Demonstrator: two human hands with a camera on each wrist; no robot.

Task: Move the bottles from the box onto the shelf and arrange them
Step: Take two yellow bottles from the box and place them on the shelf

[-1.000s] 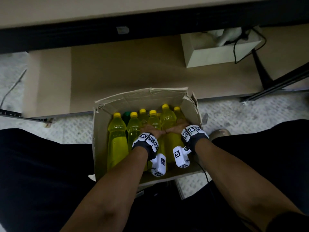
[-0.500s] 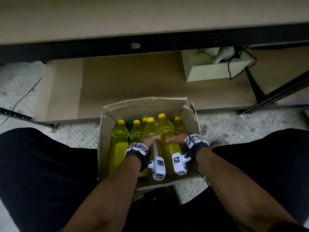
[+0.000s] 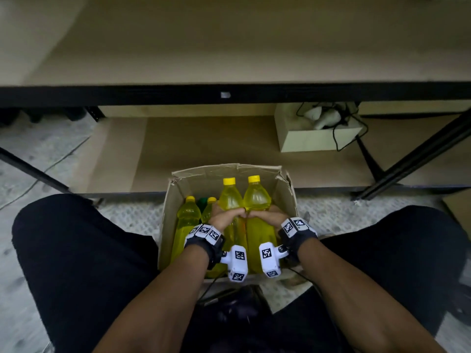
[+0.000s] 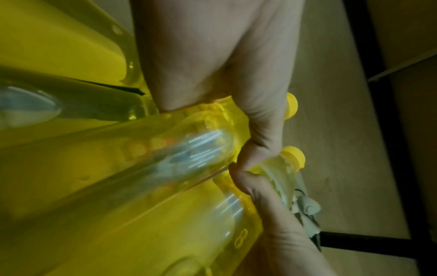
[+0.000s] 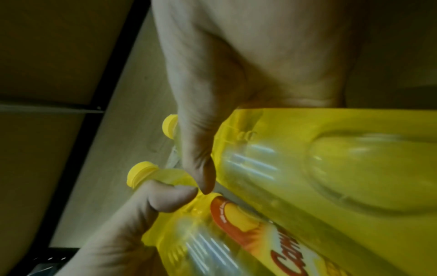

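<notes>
Between the person's knees, an open brown cardboard box (image 3: 285, 186) sits on the floor below the beige shelf board (image 3: 229, 47). The left hand (image 3: 224, 217) curls its fingers round the left yellow plastic bottle with a yellow cap (image 3: 230, 197), and the right hand (image 3: 265, 217) wraps the right yellow plastic bottle with a yellow cap (image 3: 256, 197). Both bottles stand upright side by side, touching, long axes vertical, caps pointing up, their upper parts above the box rim. The fingertips of the two hands meet between the bottles. Two more yellow bottles (image 3: 188, 212) and a green-capped bottle (image 3: 203, 200) stand upright in the box's left side.
</notes>
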